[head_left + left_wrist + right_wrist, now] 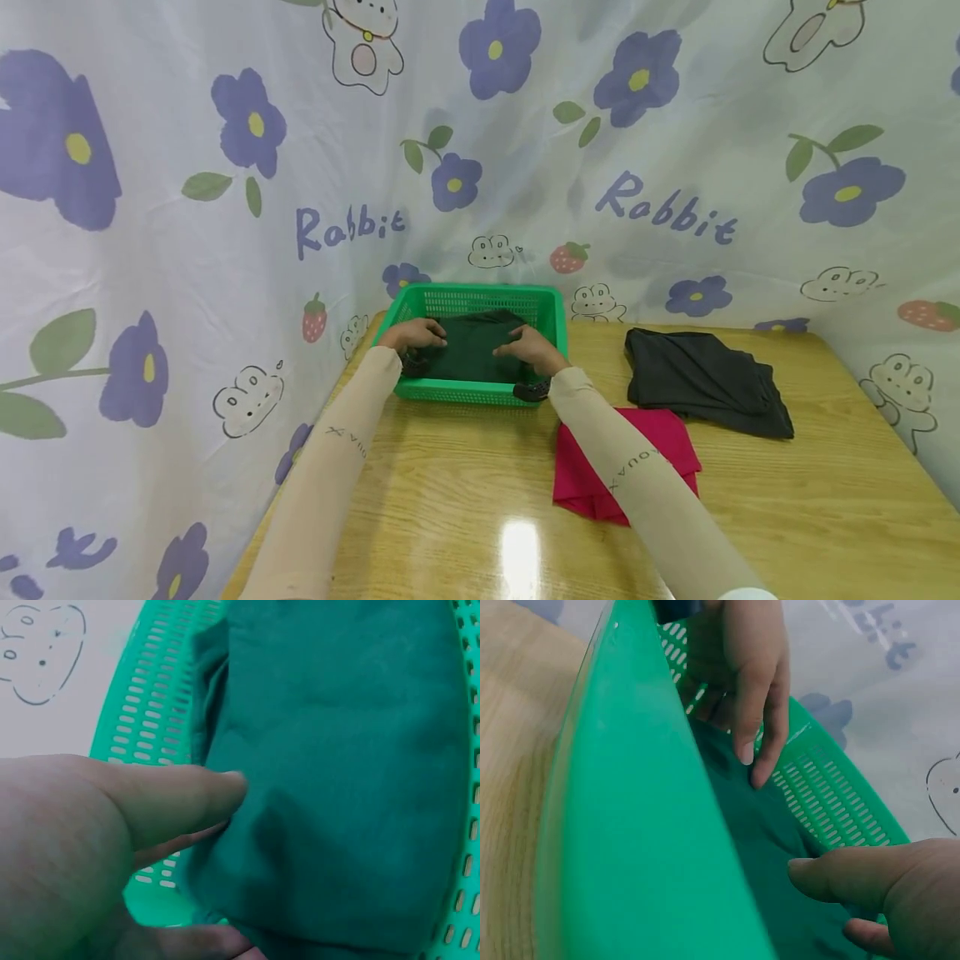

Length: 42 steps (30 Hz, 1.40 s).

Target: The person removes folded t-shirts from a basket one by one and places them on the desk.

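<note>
A folded dark green cloth (pixel 474 348) lies in a green plastic basket (pixel 480 388) with slotted walls. My left hand (pixel 414 334) reaches over the basket's left side, fingers pointing down at the cloth's edge. In the left wrist view its thumb is extended over the green cloth (pixel 337 765), and some fingertips are hidden beside the cloth. At the opposite end is my right hand (pixel 531 348), its thumb and a finger spread apart by the cloth (pixel 754 840) in the right wrist view. Neither hand shows a clear pinch on the fabric.
A folded pink-red cloth (pixel 585 479) lies on the wooden table (pixel 435 500), partly beneath my right forearm in view. Farther right lies a folded black cloth (pixel 697 379). A printed curtain (pixel 517 158) hangs close behind the basket and along the left.
</note>
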Each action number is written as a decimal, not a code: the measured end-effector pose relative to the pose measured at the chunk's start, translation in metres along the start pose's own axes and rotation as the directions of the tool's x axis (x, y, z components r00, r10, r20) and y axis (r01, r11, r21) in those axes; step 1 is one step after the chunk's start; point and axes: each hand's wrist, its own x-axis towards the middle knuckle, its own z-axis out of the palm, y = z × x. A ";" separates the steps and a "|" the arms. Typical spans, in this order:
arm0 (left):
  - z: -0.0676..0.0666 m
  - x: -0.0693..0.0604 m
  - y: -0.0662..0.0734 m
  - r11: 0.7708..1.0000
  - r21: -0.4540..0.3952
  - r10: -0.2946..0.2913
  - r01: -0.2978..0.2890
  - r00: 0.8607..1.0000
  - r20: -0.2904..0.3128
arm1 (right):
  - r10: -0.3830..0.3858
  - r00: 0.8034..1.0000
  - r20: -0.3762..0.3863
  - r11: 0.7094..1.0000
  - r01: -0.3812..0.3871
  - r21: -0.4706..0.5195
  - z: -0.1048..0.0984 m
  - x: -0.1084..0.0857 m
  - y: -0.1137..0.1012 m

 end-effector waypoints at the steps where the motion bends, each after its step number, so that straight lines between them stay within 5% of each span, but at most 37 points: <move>1: -0.001 0.000 0.000 1.000 0.003 0.002 -0.002 1.000 0.004 | 0.001 1.000 0.003 1.000 -0.001 0.003 0.000 0.000 0.000; 19: -0.008 0.002 -0.012 0.998 -0.055 0.042 -0.038 0.996 0.073 | -0.079 0.996 -0.044 0.986 0.072 -0.151 0.004 0.006 0.003; 31: -0.010 -0.005 -0.016 0.993 -0.060 0.101 -0.104 0.994 -0.051 | -0.234 0.959 -0.159 0.954 0.196 -0.225 0.003 -0.006 -0.004; 37: -0.015 -0.018 -0.014 0.979 -0.179 0.086 -0.093 0.995 -0.047 | -0.298 0.942 -0.153 0.944 0.267 -0.196 -0.004 -0.015 -0.013; 42: -0.015 -0.026 -0.010 0.958 -0.259 0.116 -0.120 0.993 -0.033 | -0.297 0.948 -0.115 0.950 0.281 -0.137 -0.015 -0.023 -0.016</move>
